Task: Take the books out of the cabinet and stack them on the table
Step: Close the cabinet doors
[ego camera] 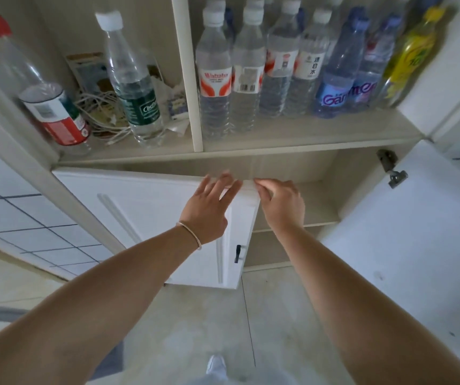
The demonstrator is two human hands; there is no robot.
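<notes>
**Both hands at the top of the left cabinet door**

Two hands meet at the upper corner of the left door [151,218] of the cabinet [279,151]. Seen from the head camera, the left hand [209,209] lies flat on the door's front face near its free edge, fingers straight and slightly spread, their tips reaching the top edge. A thin bracelet [191,234] circles that wrist. The right hand [281,204] curls its fingers over the door's top corner and grips it. A small black handle [237,253] sits lower on the same door, near its free edge.

The right door [406,245] stands wide open, its metal hinge [391,169] showing at the top. Behind it the lower compartment and its inner shelf [317,212] are visible; no books can be seen in the part that shows, and the left door hides the rest.

On the open shelf above, water bottles [265,70] stand in a tight row on the right, with a yellow bottle [412,54] at the far end. Left of the divider stand a green-labelled bottle [134,87] and a red-labelled bottle [48,104], with a tangle of white cables [103,118] and some paper packets between and behind them. A white shoe [216,366] shows on the pale tiled floor [279,315] below.
</notes>
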